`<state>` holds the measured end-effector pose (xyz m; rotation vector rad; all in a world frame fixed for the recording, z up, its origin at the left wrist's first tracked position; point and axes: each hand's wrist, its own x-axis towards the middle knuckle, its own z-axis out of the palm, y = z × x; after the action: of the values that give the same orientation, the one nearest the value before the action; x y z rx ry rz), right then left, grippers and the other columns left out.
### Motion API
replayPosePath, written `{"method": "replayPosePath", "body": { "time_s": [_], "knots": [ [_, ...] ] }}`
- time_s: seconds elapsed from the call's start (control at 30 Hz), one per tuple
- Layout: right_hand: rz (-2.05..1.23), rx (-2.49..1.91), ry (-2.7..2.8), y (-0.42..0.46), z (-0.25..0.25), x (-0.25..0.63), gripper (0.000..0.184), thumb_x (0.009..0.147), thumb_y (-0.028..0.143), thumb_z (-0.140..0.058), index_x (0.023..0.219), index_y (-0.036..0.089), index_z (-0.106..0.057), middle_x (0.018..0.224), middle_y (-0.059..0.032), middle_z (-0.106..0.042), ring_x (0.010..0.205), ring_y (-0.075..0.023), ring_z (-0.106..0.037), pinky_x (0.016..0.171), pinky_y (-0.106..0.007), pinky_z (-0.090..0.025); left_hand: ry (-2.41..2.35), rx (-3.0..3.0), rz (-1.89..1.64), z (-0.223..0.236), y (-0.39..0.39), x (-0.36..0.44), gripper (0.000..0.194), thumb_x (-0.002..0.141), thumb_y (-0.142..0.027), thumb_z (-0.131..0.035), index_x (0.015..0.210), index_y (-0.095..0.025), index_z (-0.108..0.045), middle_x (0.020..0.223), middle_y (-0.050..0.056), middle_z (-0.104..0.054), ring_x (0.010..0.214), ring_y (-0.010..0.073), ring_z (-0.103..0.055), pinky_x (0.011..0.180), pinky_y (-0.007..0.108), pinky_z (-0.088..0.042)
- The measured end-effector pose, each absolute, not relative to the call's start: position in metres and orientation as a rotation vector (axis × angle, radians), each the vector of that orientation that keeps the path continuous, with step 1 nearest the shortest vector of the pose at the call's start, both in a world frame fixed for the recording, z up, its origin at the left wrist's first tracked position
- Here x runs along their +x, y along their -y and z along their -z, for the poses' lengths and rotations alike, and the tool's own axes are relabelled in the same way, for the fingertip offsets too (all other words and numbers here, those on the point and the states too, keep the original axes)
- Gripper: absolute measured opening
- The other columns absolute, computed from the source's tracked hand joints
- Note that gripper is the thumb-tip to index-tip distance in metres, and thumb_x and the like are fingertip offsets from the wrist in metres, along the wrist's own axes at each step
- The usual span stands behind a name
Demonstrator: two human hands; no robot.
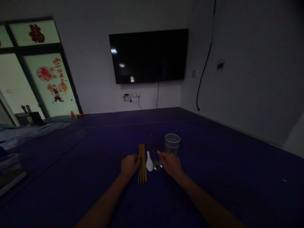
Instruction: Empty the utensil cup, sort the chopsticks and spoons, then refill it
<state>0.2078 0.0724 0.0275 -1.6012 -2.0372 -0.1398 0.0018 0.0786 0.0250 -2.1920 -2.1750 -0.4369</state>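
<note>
Several wooden chopsticks lie side by side on the dark blue surface. My left hand rests along their left side with its fingers curled; its thumb side touches the outermost stick, and I see nothing inside the hand. To the right of the chopsticks lies a white soup spoon, then a metal spoon. My right hand is closed, thumb and forefinger pinched at the handle of a second metal spoon, which the hand partly covers. Just behind that hand stands a clear cup, upright, its lower part hidden.
The broad blue floor has seam lines. Clear plastic sheeting and a tray-like object are at the left. A wall-mounted television, sockets and a hanging black cable are on the walls. A decorated glass door stands at left.
</note>
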Motion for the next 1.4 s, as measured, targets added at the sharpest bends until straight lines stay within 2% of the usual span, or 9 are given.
{"method": "replayPosePath", "body": {
  "time_s": [0.1,0.4,0.83,1.4],
  "knots": [
    [0.11,-1.588,2.044,-0.072,-0.0269,0.2069,0.052,0.097,0.042,-0.024,0.07,0.02,-0.063,0.067,-0.0048,-0.068,0.06,-0.0157,-0.062,0.051,-0.026,-0.026,2.176,-2.207,0.419,-0.0243,-0.0779,0.0024,0.044,0.089,-0.046,-0.034,0.08,-0.018,-0.068,0.076,0.008,-0.067,0.076,0.0186,-0.063,0.063,0.024,-0.04],
    [0.047,-1.536,2.08,-0.0764,-0.0241,0.2078,0.036,0.095,0.035,-0.034,0.077,0.02,-0.061,0.082,-0.0043,-0.067,0.076,-0.0154,-0.061,0.061,-0.024,-0.033,2.178,-2.224,0.356,-0.0269,-0.0763,0.0047,0.039,0.086,-0.044,-0.037,0.081,-0.019,-0.067,0.078,0.007,-0.068,0.079,0.0193,-0.064,0.067,0.026,-0.041],
    [0.072,-1.498,2.065,-0.0753,-0.0237,0.2071,0.037,0.095,0.034,-0.033,0.075,0.019,-0.061,0.08,-0.0046,-0.067,0.074,-0.015,-0.06,0.061,-0.025,-0.033,2.193,-2.244,0.302,-0.0264,-0.0764,0.0047,0.034,0.084,-0.041,-0.04,0.084,-0.019,-0.066,0.083,0.007,-0.068,0.082,0.0194,-0.064,0.069,0.026,-0.042],
    [0.103,-1.489,2.047,-0.0746,-0.024,0.2064,0.036,0.095,0.033,-0.034,0.073,0.02,-0.06,0.079,-0.0043,-0.067,0.072,-0.0146,-0.06,0.06,-0.024,-0.033,2.2,-2.24,0.232,-0.0276,-0.0762,0.0063,0.038,0.085,-0.041,-0.037,0.083,-0.019,-0.068,0.082,0.008,-0.069,0.083,0.0203,-0.065,0.07,0.027,-0.044]
  ]
}}
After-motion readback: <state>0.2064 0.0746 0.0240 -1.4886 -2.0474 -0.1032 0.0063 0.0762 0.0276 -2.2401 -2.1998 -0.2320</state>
